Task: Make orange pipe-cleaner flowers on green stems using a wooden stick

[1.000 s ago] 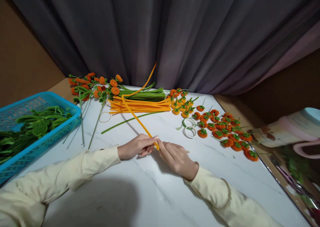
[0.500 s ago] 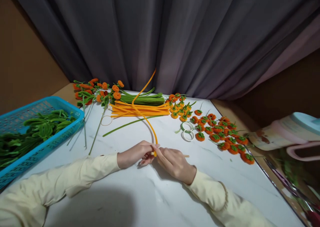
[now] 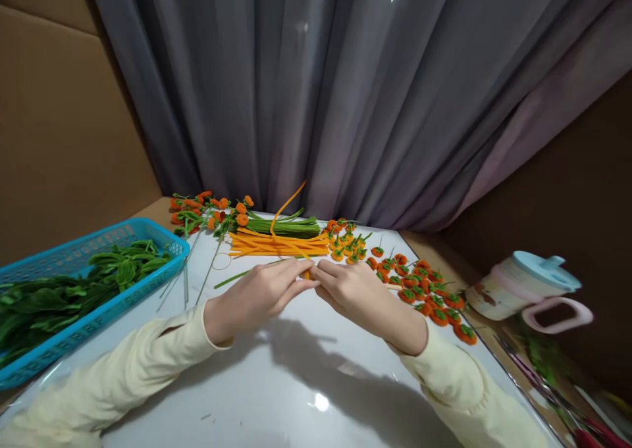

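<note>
My left hand [image 3: 259, 293] is closed, its fingertips pinching an orange pipe cleaner [image 3: 288, 202] whose long free end sticks up and curves away toward the curtain. Fingertip to fingertip with it, my right hand [image 3: 363, 293] is closed around a thin wooden stick [image 3: 394, 287]; the stick's end pokes out to the right past the knuckles. A bit of orange shows between the two hands, where the pipe cleaner meets the stick, but the fingers hide most of it. Behind my hands lie a bundle of orange pipe cleaners [image 3: 247, 243] and a bundle of green ones [image 3: 291, 226].
A blue basket [image 3: 148, 223] with green pipe-cleaner leaves stands left. Small orange pumpkin-like pieces [image 3: 407, 295] spread at right, yellow-orange ones [image 3: 348, 245] nearer the middle. Orange stemmed pieces [image 3: 192, 203] lie back left. A lidded mug [image 3: 498, 290] and scissors-like tools [image 3: 538, 385] are far right.
Both hands have lifted off the tabletop, with the pipe cleaner and stick still held. More of the pipe cleaner's lower part is now hidden behind the fingers. The view has tilted up.
</note>
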`<state>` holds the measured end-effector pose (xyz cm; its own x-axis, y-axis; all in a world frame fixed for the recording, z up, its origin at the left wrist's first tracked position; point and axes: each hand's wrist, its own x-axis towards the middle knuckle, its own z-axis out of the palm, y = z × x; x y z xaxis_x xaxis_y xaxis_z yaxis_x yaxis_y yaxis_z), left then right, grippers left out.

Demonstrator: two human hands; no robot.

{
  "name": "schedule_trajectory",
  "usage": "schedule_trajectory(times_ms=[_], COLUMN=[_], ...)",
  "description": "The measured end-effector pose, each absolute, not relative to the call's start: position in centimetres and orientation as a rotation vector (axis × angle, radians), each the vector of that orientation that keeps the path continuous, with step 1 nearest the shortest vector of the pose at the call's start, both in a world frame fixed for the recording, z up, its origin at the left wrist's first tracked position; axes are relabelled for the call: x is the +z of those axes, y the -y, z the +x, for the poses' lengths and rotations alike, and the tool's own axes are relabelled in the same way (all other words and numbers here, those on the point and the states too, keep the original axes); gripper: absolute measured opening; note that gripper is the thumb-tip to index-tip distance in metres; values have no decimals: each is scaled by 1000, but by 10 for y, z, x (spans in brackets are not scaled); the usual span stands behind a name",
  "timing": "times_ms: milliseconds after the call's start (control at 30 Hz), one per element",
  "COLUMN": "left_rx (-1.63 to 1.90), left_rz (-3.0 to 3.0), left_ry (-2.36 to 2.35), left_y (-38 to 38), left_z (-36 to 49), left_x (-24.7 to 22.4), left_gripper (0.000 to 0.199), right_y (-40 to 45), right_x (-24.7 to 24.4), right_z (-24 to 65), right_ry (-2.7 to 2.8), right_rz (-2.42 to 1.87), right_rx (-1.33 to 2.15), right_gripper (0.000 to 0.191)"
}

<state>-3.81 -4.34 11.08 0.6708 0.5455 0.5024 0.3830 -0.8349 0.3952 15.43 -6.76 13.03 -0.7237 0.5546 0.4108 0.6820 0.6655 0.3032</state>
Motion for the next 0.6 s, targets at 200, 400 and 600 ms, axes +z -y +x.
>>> schedule_trajectory(times_ms=[200, 400, 600], left_rx=[1061, 1576, 1931], left_rz=[2975, 3007, 2929], left_ry=[-788, -714, -839], left_y=[57, 60, 78], left_z=[-38, -33, -25], left_x=[119, 175, 291], left_gripper=[30, 28, 17], right_y=[86, 104, 128], right_x=[168, 231, 331], right_z=[144, 136, 125], right_ry=[2655, 2499, 2145], right_rz=[-1197, -1305, -1258], right_rx=[-545, -870, -1297], right_gripper=[13, 19, 24])
